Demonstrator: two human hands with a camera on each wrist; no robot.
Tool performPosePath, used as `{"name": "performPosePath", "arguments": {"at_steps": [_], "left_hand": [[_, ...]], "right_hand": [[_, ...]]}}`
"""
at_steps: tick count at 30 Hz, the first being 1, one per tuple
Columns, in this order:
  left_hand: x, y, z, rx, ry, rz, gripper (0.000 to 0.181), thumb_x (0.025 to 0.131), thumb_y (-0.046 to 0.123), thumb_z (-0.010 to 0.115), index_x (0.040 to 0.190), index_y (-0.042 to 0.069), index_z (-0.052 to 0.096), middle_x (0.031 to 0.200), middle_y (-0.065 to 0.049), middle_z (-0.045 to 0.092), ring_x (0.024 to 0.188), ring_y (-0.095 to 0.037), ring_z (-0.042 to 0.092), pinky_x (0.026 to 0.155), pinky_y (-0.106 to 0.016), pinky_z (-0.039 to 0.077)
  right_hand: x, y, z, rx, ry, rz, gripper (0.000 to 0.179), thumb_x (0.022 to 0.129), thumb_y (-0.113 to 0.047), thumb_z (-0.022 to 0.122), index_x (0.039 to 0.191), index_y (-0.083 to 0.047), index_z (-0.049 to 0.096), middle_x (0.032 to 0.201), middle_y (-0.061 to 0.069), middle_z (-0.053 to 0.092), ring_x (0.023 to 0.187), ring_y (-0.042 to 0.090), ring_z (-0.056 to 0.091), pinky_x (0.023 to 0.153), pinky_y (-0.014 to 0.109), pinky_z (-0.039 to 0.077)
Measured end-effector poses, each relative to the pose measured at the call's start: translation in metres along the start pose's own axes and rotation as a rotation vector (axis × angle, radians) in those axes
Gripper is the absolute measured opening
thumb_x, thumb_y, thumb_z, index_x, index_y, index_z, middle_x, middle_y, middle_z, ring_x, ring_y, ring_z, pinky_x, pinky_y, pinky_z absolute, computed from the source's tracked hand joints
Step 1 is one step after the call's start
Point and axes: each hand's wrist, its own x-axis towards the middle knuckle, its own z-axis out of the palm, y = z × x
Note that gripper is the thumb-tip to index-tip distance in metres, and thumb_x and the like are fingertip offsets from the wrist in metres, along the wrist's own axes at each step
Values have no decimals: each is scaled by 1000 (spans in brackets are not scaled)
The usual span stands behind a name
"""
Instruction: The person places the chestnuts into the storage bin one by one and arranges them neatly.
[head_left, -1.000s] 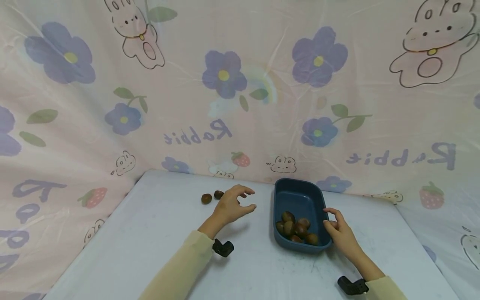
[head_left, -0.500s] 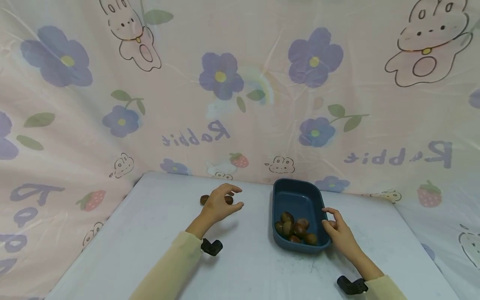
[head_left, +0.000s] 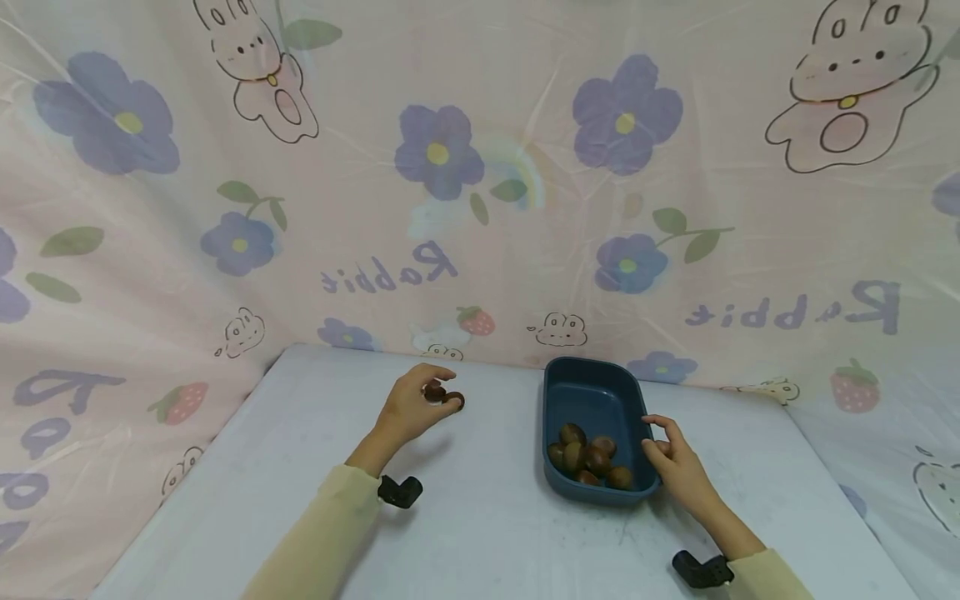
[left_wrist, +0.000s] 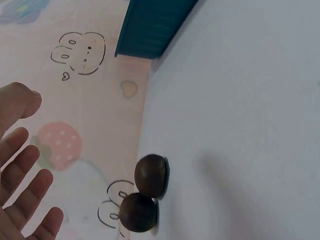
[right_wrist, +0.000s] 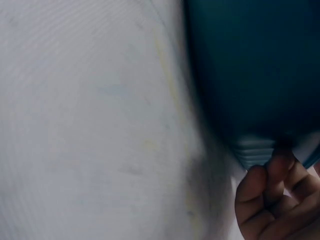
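My left hand (head_left: 408, 408) is over the table with thumb and fingers spread apart, nothing between them. Two brown chestnuts (left_wrist: 151, 175) lie side by side on the table just beyond its fingers; the left wrist view shows them apart from the hand. In the head view the chestnuts (head_left: 454, 401) are partly covered by the thumb. At the right, a deep blue rectangular container (head_left: 592, 400) stands upright with several chestnuts (head_left: 597, 460) gathered at its near end. My right hand (head_left: 682, 467) pinches its right rim between thumb and fingers; in the right wrist view, curled fingers (right_wrist: 250, 185) meet the container's wall.
The white table (head_left: 480, 533) meets a patterned curtain (head_left: 525, 250) with rabbits and flowers along its back edge. A black wrist camera (head_left: 401, 492) is strapped below the left hand, another black wrist camera (head_left: 702, 570) below the right.
My left hand has moved left, over to the loose chestnuts, its fingers still apart. The right hand stays at the container's rim, and the container has not moved on the table.
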Motion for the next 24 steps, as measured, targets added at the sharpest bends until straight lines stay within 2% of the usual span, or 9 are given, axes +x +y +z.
{"name": "performPosePath", "arguments": {"at_steps": [6, 12, 15, 20, 24], "left_hand": [[-2, -7, -7, 31, 11, 7, 41, 78, 21, 80, 115, 12, 65, 112, -4, 65, 102, -33, 64, 91, -51, 50], [-6, -13, -15, 11, 12, -41, 41, 77, 20, 81, 114, 15, 66, 114, -5, 63, 104, -34, 62, 87, -49, 53], [-7, -17, -18, 10, 14, -62, 41, 77, 18, 81, 115, 15, 65, 118, -5, 62, 106, -36, 62, 87, -47, 54], [-6, -24, -21, 22, 15, -81, 42, 78, 19, 79, 117, 12, 64, 120, -6, 61, 112, -36, 60, 90, -44, 54], [-5, -30, -23, 67, 28, -106, 43, 78, 22, 79, 118, 13, 65, 121, -5, 61, 113, -31, 58, 92, -44, 52]], "right_hand": [[0, 1, -1, 2, 0, -11, 41, 103, -26, 43, 141, -12, 32, 72, 7, 57, 58, 6, 48, 52, 26, 39], [-1, 1, 0, 1, -1, -9, 41, 104, -26, 42, 141, -12, 32, 79, 12, 62, 59, 7, 49, 51, 26, 39], [-1, 1, 0, 7, 1, -11, 40, 103, -25, 43, 140, -12, 33, 75, 10, 60, 56, 6, 47, 49, 26, 38], [-2, 1, 0, 9, 4, -10, 40, 103, -23, 43, 140, -12, 33, 65, 2, 48, 51, 5, 41, 47, 26, 37], [-2, 0, 0, 10, 0, -15, 41, 103, -24, 43, 141, -12, 33, 64, 1, 47, 50, 5, 41, 47, 26, 37]]}}
